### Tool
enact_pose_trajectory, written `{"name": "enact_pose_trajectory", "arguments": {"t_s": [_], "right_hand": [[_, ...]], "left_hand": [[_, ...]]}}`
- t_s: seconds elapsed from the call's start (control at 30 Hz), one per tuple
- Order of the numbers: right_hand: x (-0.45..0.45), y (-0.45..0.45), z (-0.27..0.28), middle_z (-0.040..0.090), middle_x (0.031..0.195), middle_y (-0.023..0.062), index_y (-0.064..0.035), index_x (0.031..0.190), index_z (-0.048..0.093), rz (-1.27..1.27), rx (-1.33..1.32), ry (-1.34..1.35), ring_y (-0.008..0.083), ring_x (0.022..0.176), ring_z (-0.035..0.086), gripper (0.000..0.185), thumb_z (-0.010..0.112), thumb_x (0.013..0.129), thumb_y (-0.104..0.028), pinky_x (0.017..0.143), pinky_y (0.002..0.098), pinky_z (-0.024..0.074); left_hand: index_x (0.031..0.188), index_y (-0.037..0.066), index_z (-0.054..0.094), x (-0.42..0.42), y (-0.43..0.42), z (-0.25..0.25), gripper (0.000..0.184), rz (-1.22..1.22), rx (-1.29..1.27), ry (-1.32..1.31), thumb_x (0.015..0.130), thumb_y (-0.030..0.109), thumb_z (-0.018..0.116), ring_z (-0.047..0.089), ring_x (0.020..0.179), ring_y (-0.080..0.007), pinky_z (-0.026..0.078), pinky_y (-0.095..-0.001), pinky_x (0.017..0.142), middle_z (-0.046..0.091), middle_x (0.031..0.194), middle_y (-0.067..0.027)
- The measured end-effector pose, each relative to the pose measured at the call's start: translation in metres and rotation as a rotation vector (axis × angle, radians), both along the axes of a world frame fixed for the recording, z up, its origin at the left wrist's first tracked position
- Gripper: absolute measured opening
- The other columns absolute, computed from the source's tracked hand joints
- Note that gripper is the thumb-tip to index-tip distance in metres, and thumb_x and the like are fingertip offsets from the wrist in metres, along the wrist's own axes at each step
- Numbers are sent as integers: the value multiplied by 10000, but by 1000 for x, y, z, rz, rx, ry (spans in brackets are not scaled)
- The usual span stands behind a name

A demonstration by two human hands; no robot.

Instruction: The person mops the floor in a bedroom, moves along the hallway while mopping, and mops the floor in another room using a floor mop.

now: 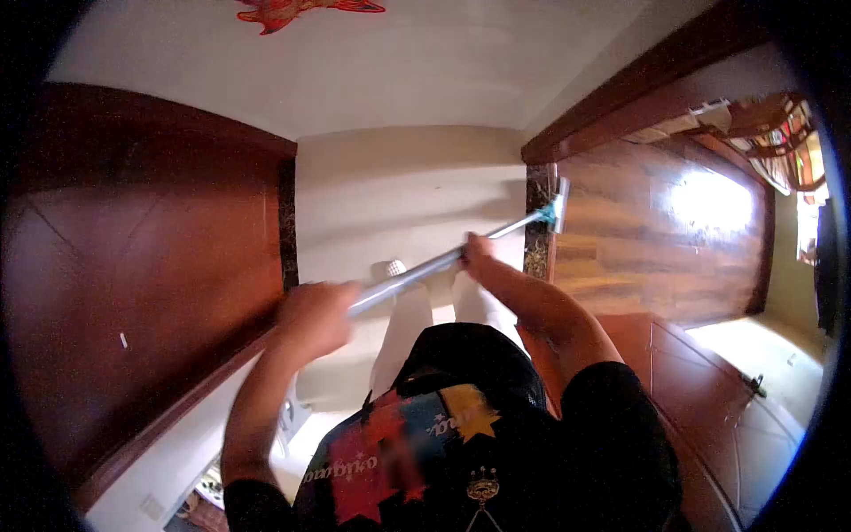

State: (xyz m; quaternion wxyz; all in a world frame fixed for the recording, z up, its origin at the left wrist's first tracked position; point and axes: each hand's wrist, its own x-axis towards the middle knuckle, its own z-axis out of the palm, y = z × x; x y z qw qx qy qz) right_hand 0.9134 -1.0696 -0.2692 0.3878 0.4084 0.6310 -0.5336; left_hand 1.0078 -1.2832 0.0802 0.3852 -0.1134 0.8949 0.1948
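A mop with a long silvery handle [417, 273] slants across my body from lower left to upper right. My left hand [316, 319] is wrapped around the upper end of the handle, slightly blurred. Farther down, my right hand [477, 255] grips the same handle. A teal joint connects the handle to the narrow, pale mop head [560, 206]. That head lies at the doorway on the right, over the edge between the dark speckled threshold [537, 244] and the wood-look floor.
Pale floor [399, 186] lies in front of me, with a patterned shoe tip [395, 267] showing. A brown closed door [151, 239] stands left. On the right, an open door [691, 381] borders the room with wood-look flooring [620, 239]. A red decoration [297, 12] hangs ahead.
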Motion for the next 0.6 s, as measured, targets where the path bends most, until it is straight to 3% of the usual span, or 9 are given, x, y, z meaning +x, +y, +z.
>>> {"name": "enact_pose_trajectory", "arguments": {"t_s": [0.1, 0.17, 0.23, 0.3, 0.37, 0.4, 0.47, 0.5, 0.6], "right_hand": [[-27, 151, -260, 358, 579, 40, -116, 692, 392, 588, 5, 751, 169, 445, 359, 132, 517, 721, -84, 348, 334, 314], [-64, 91, -58, 344, 561, 42, -105, 622, 379, -158, 78, 8, 173, 428, 351, 146, 496, 679, -39, 342, 324, 284], [-64, 60, -29, 352, 558, 39, -100, 594, 368, -329, 117, -100, 191, 433, 368, 174, 517, 661, -43, 347, 345, 306], [-44, 49, -72, 442, 600, 67, -85, 636, 444, 519, 166, 72, 212, 481, 444, 106, 540, 680, -83, 419, 364, 387], [-4, 5, -89, 533, 642, 95, -69, 679, 520, 1727, 456, 361, 233, 529, 521, 73, 564, 700, -124, 492, 384, 468], [7, -36, -40, 598, 719, 109, -72, 750, 596, 1879, 479, 295, 235, 629, 596, 102, 602, 722, -170, 568, 357, 502], [60, -91, -63, 638, 755, 97, -85, 799, 656, 1973, 484, 264, 245, 719, 637, 96, 613, 749, -155, 577, 362, 517], [86, -123, -71, 634, 752, 96, -86, 812, 658, 1929, 432, 344, 248, 686, 634, 113, 596, 767, -169, 557, 375, 515], [133, -217, 27, 581, 628, 89, -64, 712, 583, 2045, 168, 465, 198, 563, 583, 164, 554, 801, -199, 461, 337, 474]], "left_hand": [[813, 67, 596, -43, 47, -48, 128, -107, 74, 90, 691, 73, 558, 622, 707, -326, 484, -457, 635, 625, 738, -153], [840, 57, 579, -51, 58, -59, 158, -100, 94, 74, 698, 125, 572, 616, 693, -342, 478, -466, 639, 621, 738, -162], [867, 48, 563, -46, 48, -61, 208, -99, 107, 50, 704, 176, 585, 611, 680, -358, 472, -475, 644, 617, 737, -171], [861, 44, 555, -26, 23, -53, 202, -39, 47, 33, 709, 169, 596, 609, 705, -360, 470, -468, 657, 617, 758, -180], [839, 50, 573, 10, -10, -42, 116, 10, -4, 9, 739, 109, 581, 622, 731, -332, 476, -457, 653, 626, 746, -150], [861, 52, 547, 35, -32, -40, 171, 30, -1, -24, 729, 133, 619, 614, 768, -335, 460, -460, 667, 621, 768, -149], [888, 62, 520, 95, -72, -30, 236, 21, -55, 0, 716, 159, 649, 600, 760, -326, 448, -457, 654, 600, 770, -148], [878, 62, 525, 120, -90, -16, 237, 50, -70, 94, 702, 157, 653, 601, 746, -319, 451, -450, 650, 596, 744, -144], [780, 75, 541, 185, -136, 23, 204, 58, -298, 26, 662, 190, 662, 609, 702, -323, 471, -437, 658, 600, 700, -140]]}}
